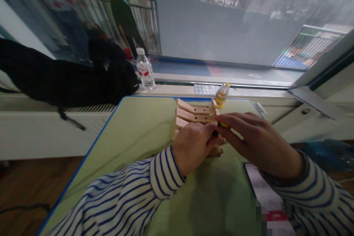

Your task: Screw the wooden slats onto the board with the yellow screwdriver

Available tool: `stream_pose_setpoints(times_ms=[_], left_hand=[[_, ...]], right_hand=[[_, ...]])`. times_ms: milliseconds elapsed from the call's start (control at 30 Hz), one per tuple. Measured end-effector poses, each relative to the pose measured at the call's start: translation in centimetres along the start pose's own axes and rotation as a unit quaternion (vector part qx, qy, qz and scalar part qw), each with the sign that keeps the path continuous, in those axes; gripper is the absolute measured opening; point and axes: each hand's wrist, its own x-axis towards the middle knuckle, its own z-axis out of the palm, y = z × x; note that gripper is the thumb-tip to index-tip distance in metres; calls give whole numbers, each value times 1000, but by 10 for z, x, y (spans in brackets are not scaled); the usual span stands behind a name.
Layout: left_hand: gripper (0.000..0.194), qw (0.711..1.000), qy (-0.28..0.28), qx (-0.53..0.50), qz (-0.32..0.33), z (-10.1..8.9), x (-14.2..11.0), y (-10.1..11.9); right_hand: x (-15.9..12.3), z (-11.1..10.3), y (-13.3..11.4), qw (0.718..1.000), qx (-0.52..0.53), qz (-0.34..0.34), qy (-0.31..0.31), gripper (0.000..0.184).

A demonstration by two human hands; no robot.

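Note:
On the green table (121, 136) a small wooden slatted rack (190, 112) stands, its pale slats angled and drilled with dark holes. My left hand (192, 147) is closed over the rack's near side, thumb and forefinger pinched beside a dark tip. From the right, my right hand (257, 140) pinches a short yellow-and-black handle, apparently a screwdriver (223, 125), at the rack's right edge. The two hands' fingertips almost meet there. Most of the tool and the lower part of the rack are hidden by my fingers.
Behind the rack is a small yellow-labelled bottle (222, 95). A water bottle (145, 70) stands on the windowsill beside a black bag (110, 70). A phone-like flat object (260, 184) lies under my right forearm. Beyond the glass, people are visible.

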Motion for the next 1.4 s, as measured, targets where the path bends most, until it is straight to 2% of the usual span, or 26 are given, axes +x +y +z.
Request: stream_pose_setpoints(times_ms=[333, 600, 933, 1400], left_hand=[[18, 1000, -5, 5, 2, -1, -3, -5], [18, 1000, -9, 4, 4, 0, -3, -6], [19, 1000, -25, -4, 4, 1, -2, -5], [21, 998, -58, -35, 7, -1, 1, -3]], right_hand=[[5, -1, -5, 1000, -6, -13, -12, 27], [6, -3, -4, 999, -10, -29, -21, 22], [3, -1, -2, 999, -25, -28, 2, 23], [1, -1, -2, 1000, -12, -5, 7, 16]])
